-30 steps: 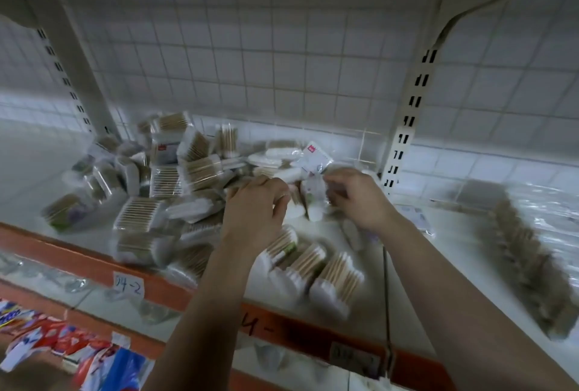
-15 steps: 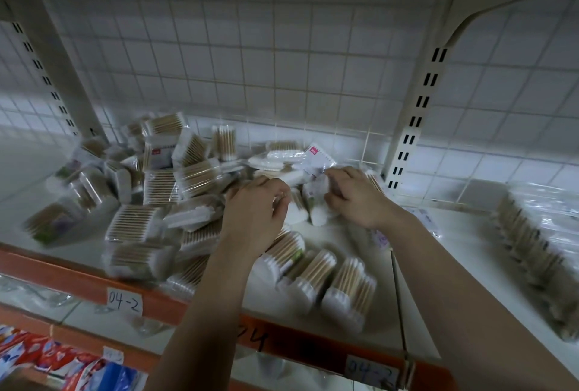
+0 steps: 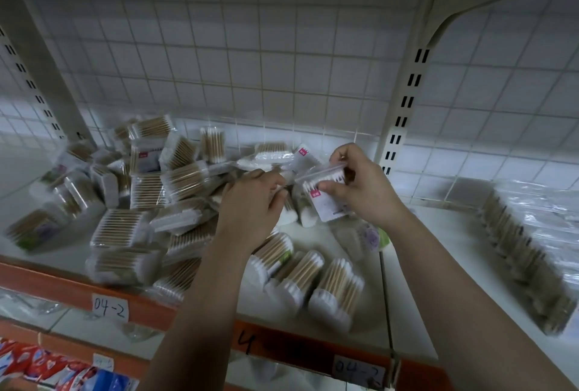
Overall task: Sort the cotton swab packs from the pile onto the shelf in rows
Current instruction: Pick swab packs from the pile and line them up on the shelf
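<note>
Now, itemised from the hands outward:

1. Right hand (image 3: 360, 185): pinches one swab pack (image 3: 327, 202) between thumb and curled fingers. Half a second ago it lay low on the pile; it is now raised, and the pack hangs clear of the shelf, its white label with a red tag facing the camera.
2. Left hand (image 3: 250, 202): knuckles up, fingers curled at the pile's right edge, much where it was before (whether it grips a pack cannot be told, since its own back hides the fingertips).
3. Pile (image 3: 141, 190): loose heap of clear-film packs, tan sticks with white tips, lying at all angles on the left of the white shelf (image 3: 62, 259).
4. Front row (image 3: 307, 274): packs side by side near the shelf's edge, partly covered by the left forearm.
5. Printed pack (image 3: 366, 237): purple and green, beneath the right wrist.
6. Surrounds: orange rail (image 3: 62, 284); paper label (image 3: 109, 309) reading "04-2"; wire-grid back panel (image 3: 250, 61); slotted upright (image 3: 404, 115); blurred side row (image 3: 526, 265) on the neighbouring shelf.
</note>
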Action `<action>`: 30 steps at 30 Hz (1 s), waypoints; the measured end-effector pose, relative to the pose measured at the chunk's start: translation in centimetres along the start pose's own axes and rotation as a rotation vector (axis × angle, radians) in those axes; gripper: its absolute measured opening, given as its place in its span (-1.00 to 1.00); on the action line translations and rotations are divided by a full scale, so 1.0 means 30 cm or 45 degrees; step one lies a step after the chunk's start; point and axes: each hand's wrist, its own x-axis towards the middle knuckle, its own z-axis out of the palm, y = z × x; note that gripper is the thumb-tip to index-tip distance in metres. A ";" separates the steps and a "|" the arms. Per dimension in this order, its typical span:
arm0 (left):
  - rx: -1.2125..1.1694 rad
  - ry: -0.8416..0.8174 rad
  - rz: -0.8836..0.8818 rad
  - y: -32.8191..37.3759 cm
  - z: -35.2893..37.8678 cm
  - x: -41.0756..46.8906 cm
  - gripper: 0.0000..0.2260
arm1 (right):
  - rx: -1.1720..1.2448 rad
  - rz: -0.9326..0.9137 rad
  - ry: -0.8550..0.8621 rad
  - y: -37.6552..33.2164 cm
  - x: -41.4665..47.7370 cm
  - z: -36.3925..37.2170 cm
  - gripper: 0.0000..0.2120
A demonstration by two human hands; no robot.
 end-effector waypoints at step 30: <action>0.032 -0.518 -0.009 0.350 0.290 0.278 -0.75 | -0.181 0.345 0.245 0.242 -0.261 -0.364 -0.84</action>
